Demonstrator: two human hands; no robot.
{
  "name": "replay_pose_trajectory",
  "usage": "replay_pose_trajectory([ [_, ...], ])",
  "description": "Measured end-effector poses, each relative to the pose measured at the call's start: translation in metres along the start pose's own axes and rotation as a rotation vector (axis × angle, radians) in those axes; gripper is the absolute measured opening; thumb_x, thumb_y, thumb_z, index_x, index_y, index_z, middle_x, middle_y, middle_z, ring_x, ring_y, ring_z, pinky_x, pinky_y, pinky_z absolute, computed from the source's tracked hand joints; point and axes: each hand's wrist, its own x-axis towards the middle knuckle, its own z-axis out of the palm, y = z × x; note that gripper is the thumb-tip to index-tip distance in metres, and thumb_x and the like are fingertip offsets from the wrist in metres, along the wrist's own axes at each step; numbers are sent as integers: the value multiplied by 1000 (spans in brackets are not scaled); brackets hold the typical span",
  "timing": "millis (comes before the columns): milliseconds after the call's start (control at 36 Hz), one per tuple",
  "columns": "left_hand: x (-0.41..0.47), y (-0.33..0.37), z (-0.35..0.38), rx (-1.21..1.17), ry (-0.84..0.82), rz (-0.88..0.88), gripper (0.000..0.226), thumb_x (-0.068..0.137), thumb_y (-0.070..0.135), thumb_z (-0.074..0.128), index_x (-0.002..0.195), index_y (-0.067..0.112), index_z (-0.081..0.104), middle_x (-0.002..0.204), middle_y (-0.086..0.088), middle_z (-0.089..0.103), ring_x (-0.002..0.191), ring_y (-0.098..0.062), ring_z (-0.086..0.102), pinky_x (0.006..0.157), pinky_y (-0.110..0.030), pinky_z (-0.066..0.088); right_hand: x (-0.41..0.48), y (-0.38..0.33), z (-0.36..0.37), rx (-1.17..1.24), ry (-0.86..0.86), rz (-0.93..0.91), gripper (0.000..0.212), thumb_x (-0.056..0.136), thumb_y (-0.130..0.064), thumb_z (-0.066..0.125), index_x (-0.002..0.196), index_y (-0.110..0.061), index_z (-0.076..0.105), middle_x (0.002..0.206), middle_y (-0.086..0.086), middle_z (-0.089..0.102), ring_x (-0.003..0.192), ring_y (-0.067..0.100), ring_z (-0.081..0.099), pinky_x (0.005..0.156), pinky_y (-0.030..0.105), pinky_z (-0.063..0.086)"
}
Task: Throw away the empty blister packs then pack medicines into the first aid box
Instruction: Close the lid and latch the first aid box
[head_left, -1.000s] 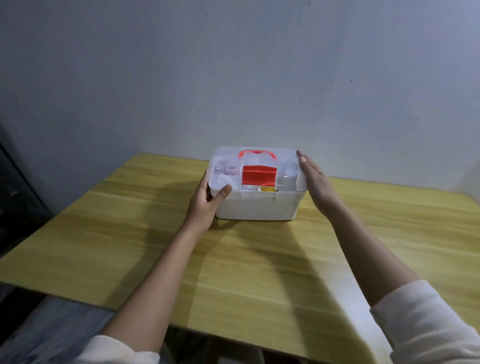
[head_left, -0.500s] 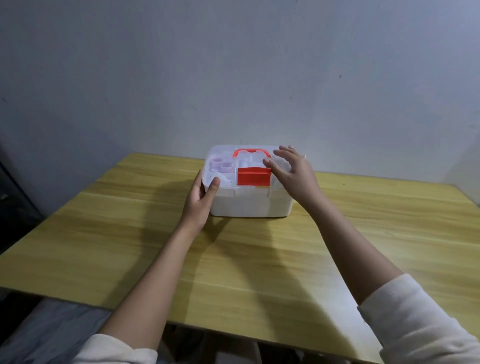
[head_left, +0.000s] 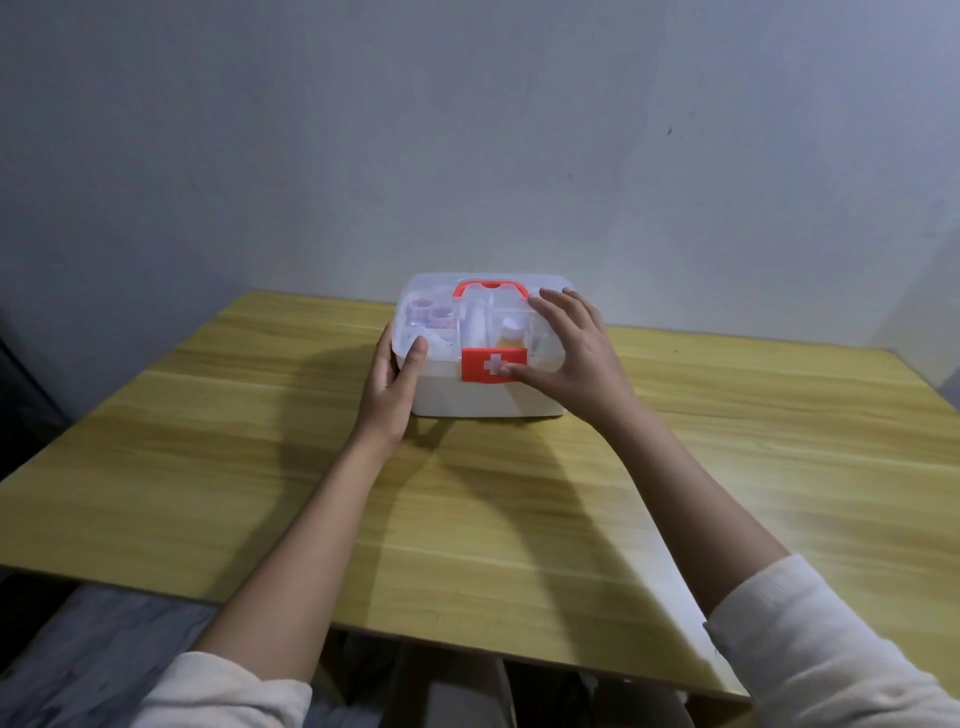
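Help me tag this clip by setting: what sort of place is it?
Probably a plain room in a home or small office, though little shows. A wooden table stands against a bare pale wall, with a first aid box on it.

Left hand (head_left: 387, 387) beside first aid box (head_left: 441, 397), right hand (head_left: 576, 358) atop it

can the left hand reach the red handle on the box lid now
Probably yes: the red handle lies uncovered on the lid; the left hand holds the left edge of the first aid box, nothing between.
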Motion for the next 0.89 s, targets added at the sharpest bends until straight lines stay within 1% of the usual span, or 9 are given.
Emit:
replay_pose_trajectory([
  [111, -1, 1, 1, -14, 2, 2, 46, 97, 30, 47, 140, 15, 42, 138, -1, 54, 126, -10, 51, 103, -21, 41, -1, 1, 2, -9, 31, -28, 79, 69, -45, 75, 135, -12, 46, 144, 7, 42, 139, 27, 26, 115, 37, 26],
  [222, -1, 2, 1, -10, 1, 2, 43, 98, 29, 47, 138, 16, 44, 133, 1, 57, 118, -3, 55, 94, -14, 44, -1, 0, 1, 14, 29, -32, 77, 70, -41, 76, 134, -11, 47, 143, 8, 43, 138, 27, 27, 115, 40, 27],
  [278, -1, 2, -1, 5, -13, -12, 44, 97, 31, 48, 138, 18, 44, 132, 3, 57, 115, 0, 56, 95, -18, 45, -1, 0, 1, 67, 25, -1, 78, 68, -40, 78, 134, -14, 46, 145, 7, 40, 139, 25, 26, 115, 40, 26],
  [361, 2, 3, -5, 24, -26, -70, 67, 88, 47, 54, 145, 19, 34, 145, 0, 46, 132, -11, 44, 113, -37, 34, -3, 2, 2, 163, 51, 118, 90, 66, -40, 80, 140, -17, 35, 151, 7, 27, 142, 22, 19, 117, 38, 22],
  [444, 4, 10, -3, -40, -33, -107, 89, 74, 55, 60, 147, 16, 28, 151, -5, 39, 139, -20, 36, 115, -45, 28, -8, 3, 5, 267, 55, 288, 107, 61, -45, 81, 145, -20, 21, 153, 5, 20, 143, 21, 15, 117, 37, 20],
  [556, 6, 13, 3, -23, -31, -52, 68, 78, 45, 65, 138, 20, 43, 140, -4, 52, 132, -20, 46, 112, -48, 33, -8, 3, 6, 386, 64, 336, 111, 59, -41, 84, 146, -18, 19, 153, 0, 25, 140, 14, 25, 109, 24, 24],
  [639, 7, 12, 10, -52, -52, -52, 67, 75, 48, 67, 133, 21, 48, 135, -4, 56, 128, -20, 49, 111, -49, 34, -9, 8, 0, 375, 95, 351, 110, 57, -41, 86, 144, -18, 23, 151, -1, 31, 138, 15, 31, 111, 30, 30],
  [722, 9, 11, 26, -53, -74, -66, 79, 71, 53, 66, 139, 20, 42, 141, -3, 50, 133, -19, 44, 113, -47, 32, -14, 18, -10, 370, 122, 374, 111, 55, -41, 86, 144, -19, 24, 150, -1, 34, 137, 16, 33, 112, 35, 34],
  [889, 15, 8, 66, -67, -165, -74, 80, 75, 51, 66, 143, 20, 36, 145, -1, 46, 136, -17, 40, 114, -45, 30, -22, 46, -36, 312, 166, 406, 111, 54, -45, 85, 143, -18, 24, 149, 1, 35, 136, 18, 34, 110, 35, 35],
])
